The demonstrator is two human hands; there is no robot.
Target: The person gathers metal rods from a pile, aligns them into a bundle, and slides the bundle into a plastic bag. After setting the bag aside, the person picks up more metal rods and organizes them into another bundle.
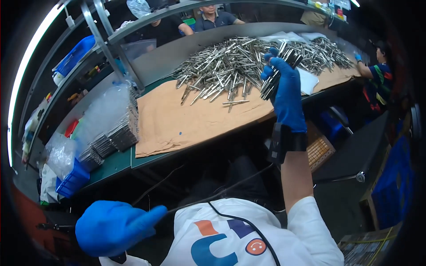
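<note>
Blue-gloved left hand (pixel 116 228) hanging low nearest the camera, its grip impossible to tell, blue-gloved right hand (pixel 288 86) grasping a bundle of metal rods (pixel 291 56) near a brown sheet (pixel 177 117), loose rods (pixel 226 62) lying heaped beyond, a person (pixel 215 20) facing from the far side.

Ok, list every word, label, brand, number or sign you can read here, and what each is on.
No words or numbers can be read clearly.
White shirt: print of a large blue curved shape, orange and purple patches, a round orange smiling face.
Small items on the upper-right shelf: too small to read.
Strapped stack, lower right: too blurred to read.
Metal pieces in the right hand: no lettering discernible.
</note>
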